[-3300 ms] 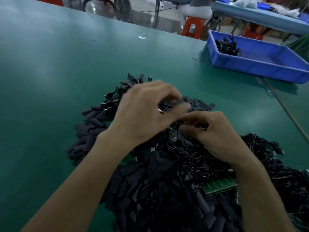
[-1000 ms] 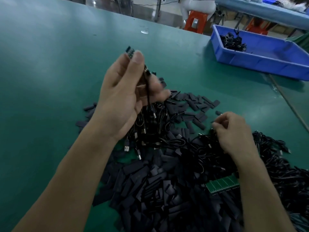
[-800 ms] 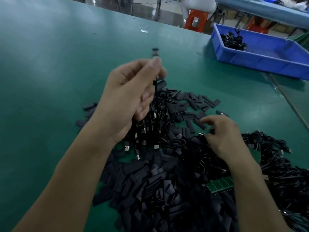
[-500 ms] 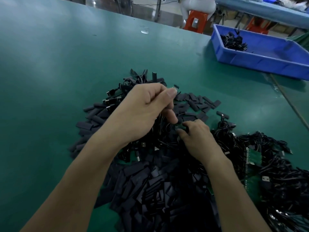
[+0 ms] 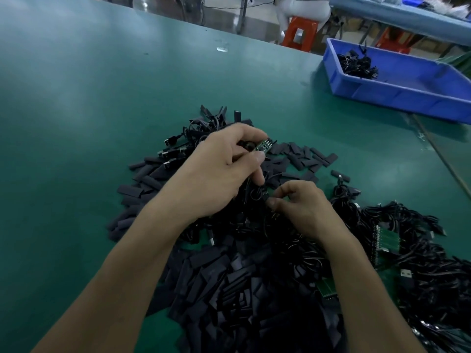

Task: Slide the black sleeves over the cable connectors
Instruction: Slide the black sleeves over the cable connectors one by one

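A heap of flat black sleeves lies on the green table, mixed with tangled black cables. My left hand hovers over the heap and pinches a cable whose small green board connector sticks out past the fingertips. My right hand is lower and to the right, its thumb and fingers pinching a small black piece from the pile; I cannot tell whether that piece is a sleeve or a cable end.
A blue bin holding finished cables stands at the back right. Green circuit strips lie among the cables on the right. Orange stools and another bench stand beyond the table's far edge.
My left hand came down from its raised position with the cable and now holds the green connector end over the heap. My right hand moved left toward it and pinched a piece.
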Motion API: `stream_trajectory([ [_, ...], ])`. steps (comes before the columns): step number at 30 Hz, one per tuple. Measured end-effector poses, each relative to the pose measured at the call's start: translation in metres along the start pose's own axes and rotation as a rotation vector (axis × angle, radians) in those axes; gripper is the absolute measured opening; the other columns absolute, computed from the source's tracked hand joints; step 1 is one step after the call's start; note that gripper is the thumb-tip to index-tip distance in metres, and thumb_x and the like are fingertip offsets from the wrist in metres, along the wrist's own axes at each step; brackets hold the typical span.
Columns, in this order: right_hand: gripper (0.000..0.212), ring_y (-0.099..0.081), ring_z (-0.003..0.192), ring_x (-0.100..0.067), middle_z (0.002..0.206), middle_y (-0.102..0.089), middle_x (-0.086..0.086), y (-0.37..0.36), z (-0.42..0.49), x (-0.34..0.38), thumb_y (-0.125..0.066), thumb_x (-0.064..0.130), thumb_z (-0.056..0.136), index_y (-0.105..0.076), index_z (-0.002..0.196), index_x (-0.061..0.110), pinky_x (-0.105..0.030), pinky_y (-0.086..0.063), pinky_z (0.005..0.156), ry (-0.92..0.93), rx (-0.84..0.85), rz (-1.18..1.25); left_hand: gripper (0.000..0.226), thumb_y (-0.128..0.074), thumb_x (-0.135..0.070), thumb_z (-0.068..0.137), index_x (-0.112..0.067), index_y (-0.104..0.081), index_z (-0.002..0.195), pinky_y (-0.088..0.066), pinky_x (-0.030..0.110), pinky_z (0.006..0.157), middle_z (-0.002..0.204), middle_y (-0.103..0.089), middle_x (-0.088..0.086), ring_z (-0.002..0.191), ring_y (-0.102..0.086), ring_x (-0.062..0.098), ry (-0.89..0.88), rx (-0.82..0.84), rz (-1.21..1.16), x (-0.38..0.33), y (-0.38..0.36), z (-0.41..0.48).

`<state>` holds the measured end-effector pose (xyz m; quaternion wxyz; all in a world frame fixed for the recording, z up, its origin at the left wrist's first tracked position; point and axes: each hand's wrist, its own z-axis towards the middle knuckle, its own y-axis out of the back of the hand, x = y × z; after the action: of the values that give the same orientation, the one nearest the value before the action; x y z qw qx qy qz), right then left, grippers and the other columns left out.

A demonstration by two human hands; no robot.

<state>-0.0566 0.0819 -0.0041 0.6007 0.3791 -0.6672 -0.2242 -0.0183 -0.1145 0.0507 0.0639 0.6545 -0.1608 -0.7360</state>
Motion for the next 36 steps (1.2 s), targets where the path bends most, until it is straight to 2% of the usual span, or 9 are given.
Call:
stream_trajectory([
  [2,0.015,-0.056,0.052,0.003,0.072,-0.061,0.01,0.002,-0.004,-0.001,-0.075,0.029,0.089,-0.066,0.078,0.026,-0.011,-0.037,0.045,0.03,-0.032,0.09,0.007,-0.058,-0.021,0.102,-0.025,-0.053,0.105,-0.042,0.016,0.048,0.073,-0.074,-0.009,0.044,-0.049,0.006,0.006,-0.017,-0.01,0.001,0.0,0.0],
  [5,0.013,-0.061,0.057,0.0,0.07,-0.068,0.007,0.007,-0.008,-0.002,-0.076,0.027,0.088,-0.067,0.079,0.025,-0.011,-0.043,0.051,0.123,-0.15,0.162,0.005,-0.063,-0.024,0.099,-0.022,-0.059,0.096,-0.04,0.012,0.046,0.07,-0.074,-0.008,0.044,-0.051,0.003,-0.014,-0.056,0.025,0.003,0.001,0.0],
  [11,0.016,-0.07,0.063,-0.013,0.076,-0.071,0.009,0.023,-0.01,0.002,-0.066,0.012,0.096,-0.061,0.096,0.027,-0.023,-0.054,0.056,0.173,-0.253,0.495,0.01,-0.064,-0.026,0.098,-0.032,-0.072,0.095,-0.042,0.011,0.05,0.07,-0.072,-0.012,0.051,-0.054,-0.002,0.007,-0.108,0.009,0.005,-0.001,0.001],
  [15,0.009,-0.059,0.055,-0.008,0.064,-0.065,0.008,0.029,-0.015,0.009,-0.063,0.021,0.099,-0.07,0.094,0.025,-0.017,-0.046,0.049,0.24,-0.263,0.527,0.024,-0.054,-0.011,0.101,-0.03,-0.068,0.106,-0.046,0.014,0.049,0.078,-0.074,-0.012,0.057,-0.058,-0.002,0.049,-0.06,-0.009,0.005,-0.002,0.002],
  [21,0.026,-0.038,0.04,-0.007,0.046,-0.045,0.007,0.03,-0.02,0.018,-0.055,0.03,0.102,-0.064,0.081,0.017,-0.017,-0.034,0.039,0.212,-0.203,0.552,0.023,-0.053,-0.009,0.102,-0.027,-0.065,0.111,-0.046,0.015,0.05,0.084,-0.076,-0.009,0.057,-0.062,0.001,0.042,-0.029,-0.03,0.004,-0.001,0.002],
  [27,0.017,-0.054,0.045,-0.009,0.059,-0.063,0.003,0.03,-0.026,0.025,-0.072,0.04,0.081,-0.073,0.084,0.024,-0.016,-0.04,0.041,0.235,-0.145,0.72,0.021,-0.054,-0.01,0.102,-0.025,-0.066,0.112,-0.045,0.015,0.048,0.083,-0.077,-0.011,0.057,-0.064,0.003,0.041,-0.02,-0.006,0.005,-0.001,0.002],
  [30,0.024,-0.063,0.057,-0.008,0.073,-0.073,0.0,0.031,-0.025,0.025,-0.079,0.037,0.07,-0.077,0.089,0.024,-0.014,-0.046,0.05,0.291,-0.142,0.701,0.021,-0.055,-0.011,0.101,-0.025,-0.067,0.112,-0.044,0.014,0.048,0.082,-0.077,-0.011,0.057,-0.063,0.003,0.046,-0.022,0.009,0.006,-0.001,0.002],
  [33,0.022,-0.066,0.065,-0.005,0.079,-0.076,0.004,0.031,-0.025,0.025,-0.078,0.036,0.071,-0.076,0.092,0.027,-0.013,-0.051,0.063,0.345,-0.191,0.674,0.021,-0.054,-0.011,0.101,-0.023,-0.069,0.111,-0.042,0.014,0.047,0.081,-0.077,-0.01,0.055,-0.063,0.004,0.057,-0.026,-0.003,0.005,0.0,0.002],
  [36,0.014,-0.063,0.061,-0.005,0.073,-0.072,0.006,0.03,-0.026,0.025,-0.074,0.034,0.081,-0.074,0.094,0.031,-0.013,-0.049,0.06,0.377,-0.219,0.667,0.021,-0.055,-0.011,0.101,-0.025,-0.069,0.108,-0.042,0.014,0.046,0.079,-0.077,-0.009,0.053,-0.062,0.004,0.06,-0.04,-0.017,0.004,0.001,0.001],
])
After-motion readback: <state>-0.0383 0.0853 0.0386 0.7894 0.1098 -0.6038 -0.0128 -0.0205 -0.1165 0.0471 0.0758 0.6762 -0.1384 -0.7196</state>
